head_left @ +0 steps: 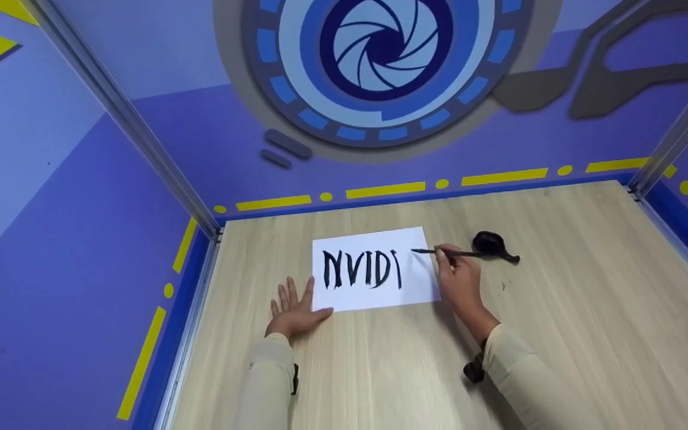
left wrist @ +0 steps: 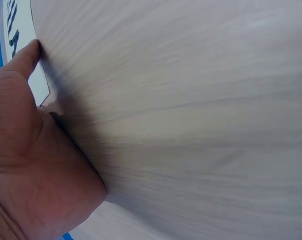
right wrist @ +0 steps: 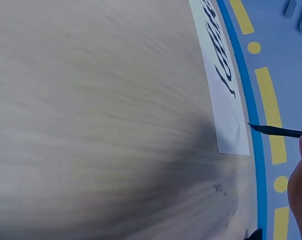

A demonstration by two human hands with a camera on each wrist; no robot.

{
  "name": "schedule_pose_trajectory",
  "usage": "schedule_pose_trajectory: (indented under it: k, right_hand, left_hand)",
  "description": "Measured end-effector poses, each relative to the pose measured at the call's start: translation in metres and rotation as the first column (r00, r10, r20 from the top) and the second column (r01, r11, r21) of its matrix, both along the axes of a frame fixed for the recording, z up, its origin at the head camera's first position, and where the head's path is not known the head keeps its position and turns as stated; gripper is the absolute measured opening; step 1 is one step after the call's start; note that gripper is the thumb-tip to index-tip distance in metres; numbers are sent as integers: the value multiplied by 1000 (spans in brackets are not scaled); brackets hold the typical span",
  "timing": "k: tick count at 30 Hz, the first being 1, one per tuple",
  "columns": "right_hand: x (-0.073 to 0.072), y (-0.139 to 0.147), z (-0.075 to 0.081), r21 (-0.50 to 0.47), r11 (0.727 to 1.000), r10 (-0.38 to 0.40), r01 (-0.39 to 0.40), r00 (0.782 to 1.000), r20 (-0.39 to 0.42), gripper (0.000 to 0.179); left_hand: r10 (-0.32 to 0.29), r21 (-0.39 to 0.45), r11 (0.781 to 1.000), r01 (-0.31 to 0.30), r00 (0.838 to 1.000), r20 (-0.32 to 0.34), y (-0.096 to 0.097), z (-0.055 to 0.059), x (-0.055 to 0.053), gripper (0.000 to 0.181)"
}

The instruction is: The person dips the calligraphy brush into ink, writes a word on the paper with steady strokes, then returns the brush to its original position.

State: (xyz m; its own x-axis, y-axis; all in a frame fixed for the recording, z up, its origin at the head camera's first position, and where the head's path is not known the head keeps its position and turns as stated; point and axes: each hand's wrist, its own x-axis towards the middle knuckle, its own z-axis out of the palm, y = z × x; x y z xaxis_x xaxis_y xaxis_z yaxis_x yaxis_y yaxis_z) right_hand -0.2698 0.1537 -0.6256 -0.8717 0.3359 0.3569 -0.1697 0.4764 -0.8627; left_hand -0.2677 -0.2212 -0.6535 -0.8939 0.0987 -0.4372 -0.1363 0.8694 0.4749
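Note:
A white sheet of paper point(head_left: 356, 303) lies on the wooden table, bearing the black brushed letters NVIDI point(head_left: 363, 270). My left hand point(head_left: 296, 310) rests with spread, straight fingers at the sheet's lower left corner, the thumb lying on its bottom edge. In the left wrist view the thumb point(left wrist: 28, 59) touches the paper's edge. My right hand point(head_left: 461, 280) pinches a dark ink brush point(head_left: 421, 251) near the sheet's right side. The brush tip points left, just right of the last letter. In the right wrist view the brush point(right wrist: 275, 131) shows raised above the paper.
A black spoon-shaped ink dish point(head_left: 488, 243) stands right of the paper, behind the brush's far end. Blue-purple panels point(head_left: 189, 137) wall the table point(head_left: 589, 286) at the back and both sides. Small dark marks point(head_left: 504, 286) spot the wood below the dish.

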Motion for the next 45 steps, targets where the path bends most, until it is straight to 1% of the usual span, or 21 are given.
schedule_pose_trajectory:
  k: [1,5,9,10,14,17,24,28,31,33,35,38,40,43,45]
  right_hand:
    - [0,0,0,-3,1000,5,-5,1000,-6,18]
    - [-1,-1,1,-13,1000,27,-27,999,-19,18]
    - [-2,-3,1,-18,998,52,-52,999,-3,19]
    - [-2,-4,1,-18,998,55,-54,999,3,19]
    - [-3,-9,0,-20,998,60,-60,998,6,20]
    - [-3,-12,-2,-3,998,62,-62,998,-1,20]
    - [-2,-14,-5,89,993,73,-72,997,-4,20]
    - [-3,-13,-7,171,981,101,-89,993,-65,19]
    - [-6,-11,-10,240,967,123,-89,984,-131,18]
    - [-8,-10,-12,263,961,134,-88,977,-166,17]
    - [-9,-9,-12,268,959,141,-87,971,-192,16]
    - [-11,-9,-12,272,958,153,-95,967,-203,15]
    - [-11,-9,-12,271,957,160,-102,967,-201,14]
    - [-11,-9,-12,259,960,162,-109,968,-194,12]
    - [-11,-9,-11,249,962,158,-109,969,-188,12]
  left_hand:
    - [-5,-3,1000,5,1000,-1,1,1,-1,104]
    - [-13,-12,1000,13,1000,16,3,-3,-4,105]
    - [-11,-24,1000,11,1000,16,4,-6,-4,104]
    - [-12,-22,1000,12,1000,8,4,-5,-4,104]
    - [-15,-24,1000,15,1000,9,1,-5,-3,104]
    - [-13,-25,1000,14,1000,10,-1,-7,-3,104]
    - [-9,-19,1000,10,1000,22,-5,-9,-4,105]
    - [-18,-50,999,20,999,26,-6,-10,-7,105]
    - [-24,-60,998,26,999,23,-5,-8,-7,105]
    - [-26,-59,998,26,1000,16,-4,-5,-7,105]
    - [-26,-49,998,26,1000,4,-4,-5,-7,105]
    - [-23,-46,999,23,1000,1,-4,-6,-8,105]
    - [-18,-39,999,18,1000,11,-4,-7,-8,104]
    - [-11,-36,999,11,1000,23,-3,-3,-6,104]
    - [-6,-33,999,6,1000,17,-2,-3,-5,104]
